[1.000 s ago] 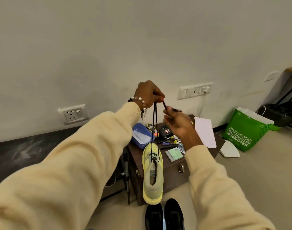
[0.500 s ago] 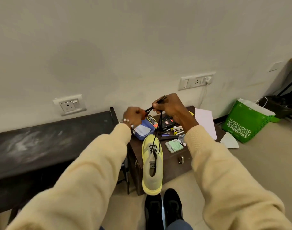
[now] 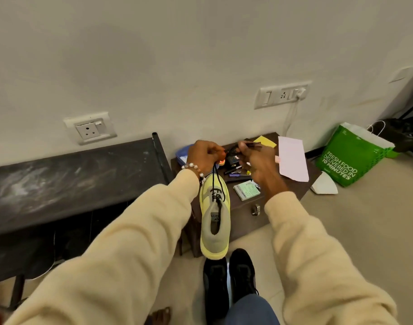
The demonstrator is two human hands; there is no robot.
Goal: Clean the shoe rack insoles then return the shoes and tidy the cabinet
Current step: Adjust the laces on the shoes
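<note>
One yellow shoe (image 3: 215, 219) hangs by its black laces (image 3: 216, 181), gripped in the left hand (image 3: 204, 156) above the brown desk (image 3: 292, 191). The right hand (image 3: 257, 160) pinches a lace end. Two black shoes (image 3: 229, 282) stand below on the floor.

both arms stretched forward, cream sleeves to wrists. left hand (image 3: 204, 154) raised, fingers curled tight, gripping black laces (image 3: 217, 181) from above; beaded bracelet on left wrist. right hand (image 3: 257, 161) just beside it, near same height, back of hand toward camera, thumb and fingers pinching what looks like lace end, blurred. hands close together, not touching. both wrists slightly bent.
</note>
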